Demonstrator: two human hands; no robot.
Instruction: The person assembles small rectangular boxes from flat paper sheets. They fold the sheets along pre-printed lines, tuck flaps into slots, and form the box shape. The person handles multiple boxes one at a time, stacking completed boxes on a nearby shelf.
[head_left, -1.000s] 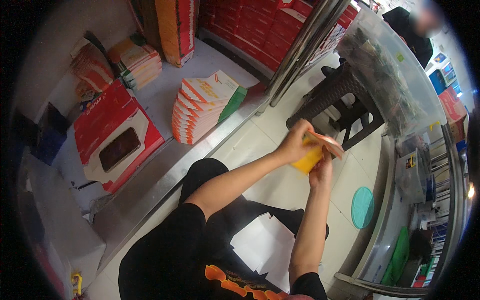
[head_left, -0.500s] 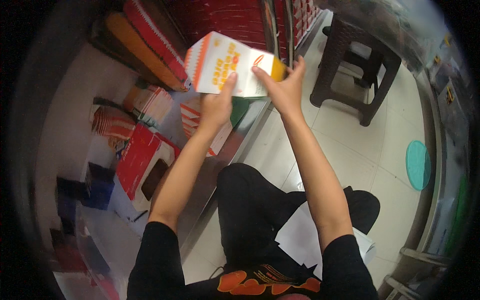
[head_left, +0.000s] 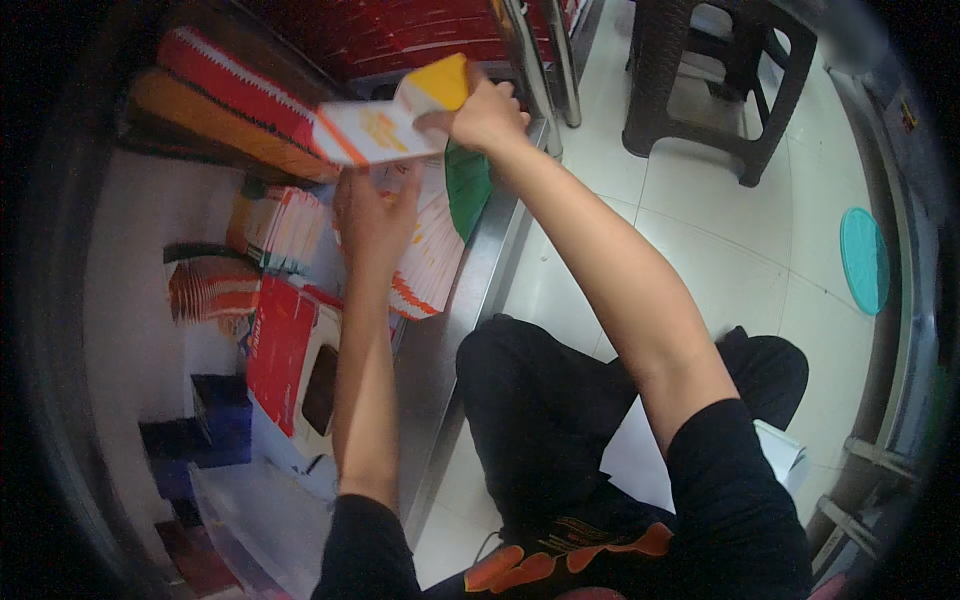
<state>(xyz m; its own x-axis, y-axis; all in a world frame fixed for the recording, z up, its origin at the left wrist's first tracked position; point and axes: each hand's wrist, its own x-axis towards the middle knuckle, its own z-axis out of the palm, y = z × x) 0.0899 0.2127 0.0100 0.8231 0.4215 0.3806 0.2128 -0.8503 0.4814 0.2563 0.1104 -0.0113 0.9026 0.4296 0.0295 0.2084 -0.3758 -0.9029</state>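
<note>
From where I stand, the left hand [head_left: 378, 225], the nearer one, would do best to steady the thin carton [head_left: 375, 130] lightly, so its folds stay crisp. Its thumb and fingers stand spread just short of the carton's left end; contact I can't tell. Beyond the fanned pile [head_left: 435, 262] on the worktop [head_left: 487, 275], the right hand's [head_left: 487, 115] grip pinches the carton's right end.

The black T-shirt [head_left: 740, 490] bears orange print [head_left: 600, 549]; the trousers [head_left: 525, 410] are black.
</note>
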